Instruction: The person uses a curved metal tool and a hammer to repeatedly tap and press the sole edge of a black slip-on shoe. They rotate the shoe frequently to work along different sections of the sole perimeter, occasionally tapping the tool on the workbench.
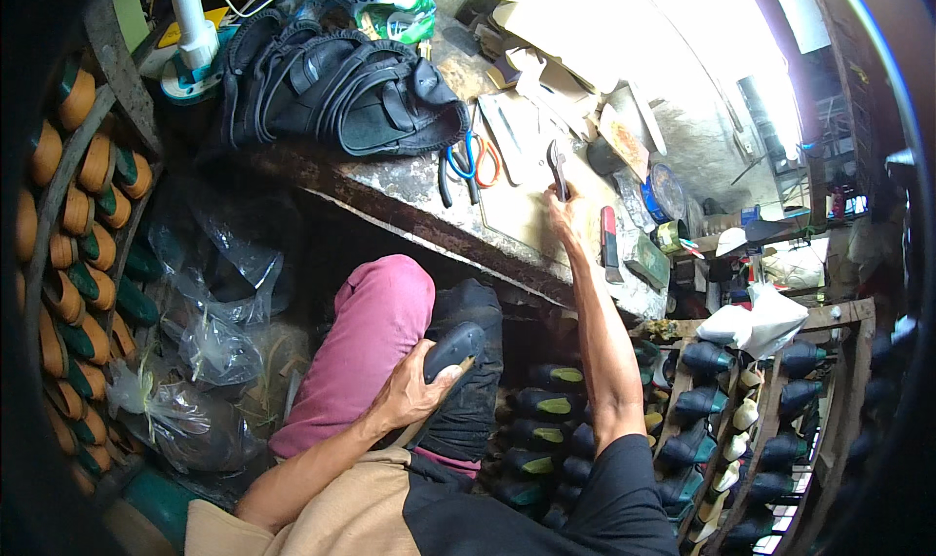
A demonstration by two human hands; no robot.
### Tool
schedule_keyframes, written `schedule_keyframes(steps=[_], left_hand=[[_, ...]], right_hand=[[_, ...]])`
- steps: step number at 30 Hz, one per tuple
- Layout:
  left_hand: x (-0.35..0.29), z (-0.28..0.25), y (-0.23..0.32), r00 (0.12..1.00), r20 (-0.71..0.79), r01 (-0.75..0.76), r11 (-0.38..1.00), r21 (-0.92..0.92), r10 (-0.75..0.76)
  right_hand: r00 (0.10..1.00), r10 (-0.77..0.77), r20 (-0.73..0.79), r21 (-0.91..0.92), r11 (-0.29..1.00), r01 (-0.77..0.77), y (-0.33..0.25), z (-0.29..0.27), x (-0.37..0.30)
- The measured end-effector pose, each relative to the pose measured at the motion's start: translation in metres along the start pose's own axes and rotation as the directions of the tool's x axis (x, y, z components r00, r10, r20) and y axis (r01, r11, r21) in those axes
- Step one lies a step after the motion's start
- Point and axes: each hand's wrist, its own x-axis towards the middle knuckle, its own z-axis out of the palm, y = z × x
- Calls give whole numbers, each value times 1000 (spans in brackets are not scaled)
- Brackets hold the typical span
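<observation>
By the pink trouser leg [375, 312], the left hand [409, 388] grips one black shoe [458, 346], below and left of the right hand [565, 215], which pinches one plier-like tool [557, 161] at the table [395, 181], its long axis pointing away from the body. One blue-handled tool [475, 178] and one orange-handled tool [490, 162] lie left, one red-and-black tool [609, 236] right.

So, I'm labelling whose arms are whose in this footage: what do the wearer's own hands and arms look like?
The left hand and right hand wear no gloves, and both forearms are bare. The left sleeve is tan, the right sleeve black; both look short. No watch or cable shows.
</observation>
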Motion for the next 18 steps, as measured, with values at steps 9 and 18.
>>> schedule_keyframes(steps=[9,18], left_hand=[[-4,5,-4,1000,8,0,1000,-12,0],[-4,13,-1,1000,2,20,1000,-20,-20]], right_hand=[[751,-636,-177,-385,747,542,21,61,29],[949,-71,308,516,850,-104,-74,-58,-230]])
